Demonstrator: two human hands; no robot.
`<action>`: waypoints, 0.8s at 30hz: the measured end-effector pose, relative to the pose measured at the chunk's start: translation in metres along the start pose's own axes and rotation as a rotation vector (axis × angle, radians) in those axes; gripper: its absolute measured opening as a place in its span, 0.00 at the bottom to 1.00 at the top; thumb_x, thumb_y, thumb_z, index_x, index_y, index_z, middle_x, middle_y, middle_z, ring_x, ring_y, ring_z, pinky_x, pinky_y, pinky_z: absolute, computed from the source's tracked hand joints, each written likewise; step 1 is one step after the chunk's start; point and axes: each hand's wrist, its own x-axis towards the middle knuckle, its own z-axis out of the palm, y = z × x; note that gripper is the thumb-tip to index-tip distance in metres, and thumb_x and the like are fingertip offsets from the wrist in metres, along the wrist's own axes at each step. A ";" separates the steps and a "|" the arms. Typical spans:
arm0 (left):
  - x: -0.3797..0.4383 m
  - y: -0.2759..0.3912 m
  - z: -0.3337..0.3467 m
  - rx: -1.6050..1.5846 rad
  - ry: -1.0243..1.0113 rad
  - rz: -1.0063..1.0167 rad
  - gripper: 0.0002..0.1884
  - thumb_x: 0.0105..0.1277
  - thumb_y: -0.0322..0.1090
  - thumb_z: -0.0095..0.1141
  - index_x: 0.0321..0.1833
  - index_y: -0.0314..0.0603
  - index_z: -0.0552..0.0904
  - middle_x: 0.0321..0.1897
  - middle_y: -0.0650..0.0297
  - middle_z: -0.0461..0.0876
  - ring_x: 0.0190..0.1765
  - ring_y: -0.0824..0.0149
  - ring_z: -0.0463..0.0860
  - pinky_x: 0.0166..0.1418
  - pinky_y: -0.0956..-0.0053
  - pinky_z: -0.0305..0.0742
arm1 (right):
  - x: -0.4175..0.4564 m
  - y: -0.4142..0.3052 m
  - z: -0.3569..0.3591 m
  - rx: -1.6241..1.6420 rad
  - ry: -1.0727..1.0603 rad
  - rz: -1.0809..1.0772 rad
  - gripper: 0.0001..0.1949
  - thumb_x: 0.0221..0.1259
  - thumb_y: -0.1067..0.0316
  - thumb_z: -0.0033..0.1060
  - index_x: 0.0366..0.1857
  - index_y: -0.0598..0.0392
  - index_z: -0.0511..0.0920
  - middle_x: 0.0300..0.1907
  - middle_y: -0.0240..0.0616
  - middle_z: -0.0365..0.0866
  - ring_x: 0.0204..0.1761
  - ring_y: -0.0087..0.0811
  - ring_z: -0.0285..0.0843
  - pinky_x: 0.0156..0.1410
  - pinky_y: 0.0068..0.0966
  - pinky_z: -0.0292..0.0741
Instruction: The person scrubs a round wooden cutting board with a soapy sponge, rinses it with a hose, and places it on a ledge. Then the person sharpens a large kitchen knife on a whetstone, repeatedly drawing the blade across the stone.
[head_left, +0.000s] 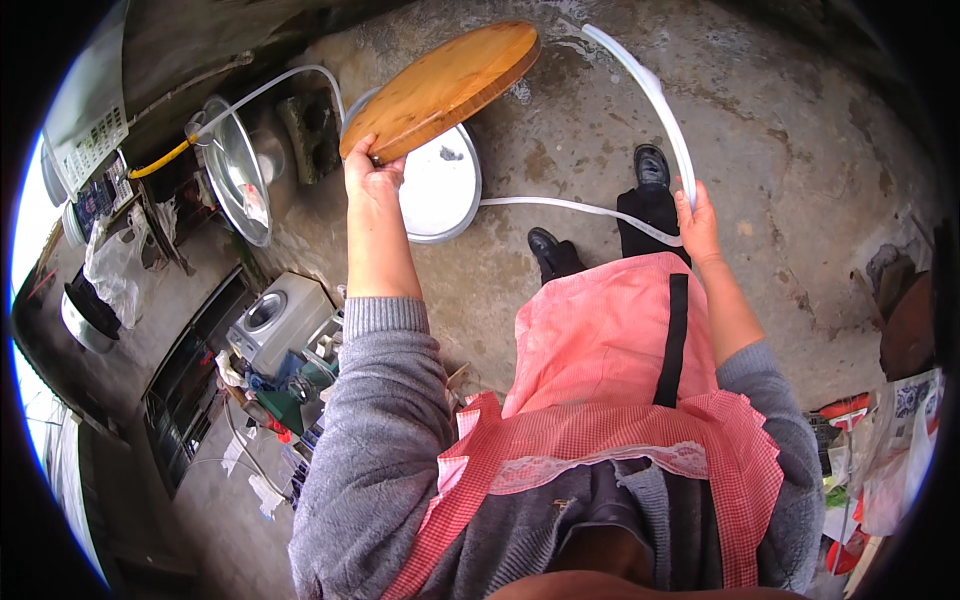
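My left hand grips the near edge of a thick round wooden cutting board, which is tilted with its broad face up. Partly hidden beneath the board is a round basin or tub with a bright white inside and a dark patch. My right hand is closed around a white hose that runs over the floor from beside the tub. Beyond that hand a white length arcs away; whether it is hose or a stream of water I cannot tell.
Wet patches mark the concrete floor around my black shoes. At left, a large metal bowl leans near a hollow concrete block. A front-loading washing machine stands behind clutter. Plastic bags lie at right.
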 end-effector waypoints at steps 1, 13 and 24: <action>0.001 0.002 -0.006 0.013 0.000 0.022 0.23 0.66 0.26 0.51 0.65 0.43 0.70 0.62 0.52 0.75 0.61 0.44 0.77 0.59 0.35 0.76 | 0.007 0.009 0.002 0.004 0.031 -0.058 0.14 0.73 0.58 0.52 0.56 0.51 0.74 0.41 0.44 0.81 0.42 0.36 0.79 0.51 0.31 0.74; -0.027 0.018 -0.062 0.095 0.048 0.142 0.23 0.64 0.25 0.53 0.63 0.39 0.70 0.60 0.51 0.76 0.60 0.46 0.78 0.59 0.39 0.78 | -0.001 0.005 -0.007 0.070 -0.061 -0.075 0.14 0.74 0.59 0.51 0.57 0.48 0.74 0.25 0.24 0.68 0.24 0.17 0.63 0.30 0.20 0.67; -0.008 0.009 -0.012 0.560 0.098 0.455 0.23 0.55 0.20 0.63 0.55 0.35 0.74 0.48 0.53 0.82 0.46 0.56 0.84 0.47 0.59 0.83 | -0.018 -0.012 -0.008 0.112 -0.147 -0.072 0.16 0.73 0.59 0.52 0.59 0.50 0.74 0.26 0.24 0.67 0.27 0.17 0.64 0.33 0.19 0.68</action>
